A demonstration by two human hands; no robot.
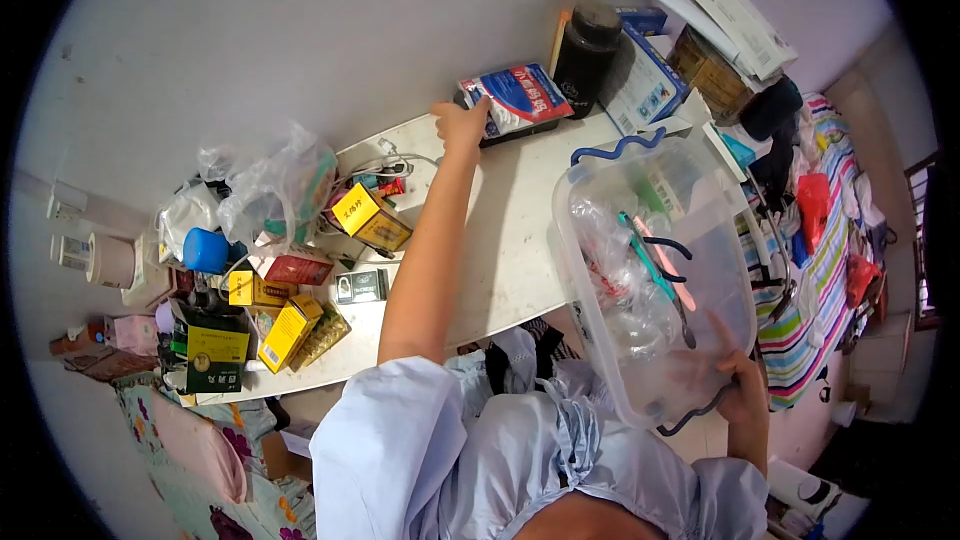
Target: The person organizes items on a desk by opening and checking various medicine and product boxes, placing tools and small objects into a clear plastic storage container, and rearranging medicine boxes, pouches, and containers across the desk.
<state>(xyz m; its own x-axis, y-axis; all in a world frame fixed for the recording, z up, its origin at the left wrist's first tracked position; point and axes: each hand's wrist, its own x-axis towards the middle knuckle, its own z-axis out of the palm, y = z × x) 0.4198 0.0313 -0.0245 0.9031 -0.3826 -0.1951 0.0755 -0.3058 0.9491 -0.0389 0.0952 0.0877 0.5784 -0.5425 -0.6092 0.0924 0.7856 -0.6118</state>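
My left hand (463, 126) reaches across to the wall side of the white table, fingers closed on the near end of a red, blue and white packet (520, 98). Under the packet is a dark flat object, mostly hidden. A clear plastic storage bin (610, 350) with blue handles stands tilted at the table's right front edge. My right hand (742, 385) grips its right side near the lower blue handle, partly seen through the plastic. Inside the bin are clear plastic bags (620, 290), a teal-handled tool (648, 258), a pink tool (676, 280) and dark-blue curved handles (665, 243).
A black bottle (587, 60) and a blue-white box (645, 80) stand behind the packet. Several yellow boxes (372, 217), plastic bags (275, 185) and a blue-capped container (205, 251) crowd the table's left end. A striped bed (825, 310) lies at right.
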